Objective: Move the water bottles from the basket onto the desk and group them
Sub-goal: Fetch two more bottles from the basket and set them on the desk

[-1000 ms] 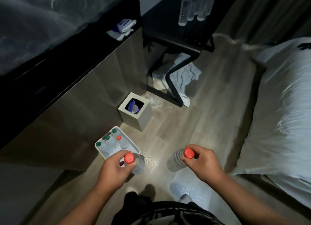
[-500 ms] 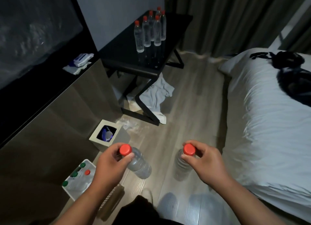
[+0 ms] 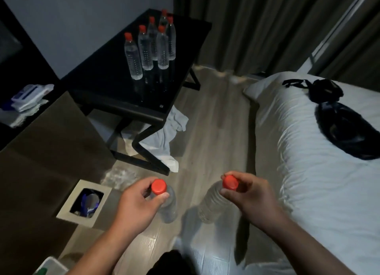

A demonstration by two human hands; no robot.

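Clear ribbed plastic, red-capped.
Left grip (image 3: 135, 204) pinches left bottle (image 3: 170, 209) at the top, right grip (image 3: 248, 194) likewise right bottle (image 3: 211, 204); bodies hang below.

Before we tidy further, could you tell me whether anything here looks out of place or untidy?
Yes: a crumpled white cloth lies on the floor under the black desk, against its leg, and clear plastic wrap lies loose beside the bin. The desk's bottles stand upright.

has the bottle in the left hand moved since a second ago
Yes. The left hand has carried its bottle forward: from over the basket to level with the bin, toward the desk.
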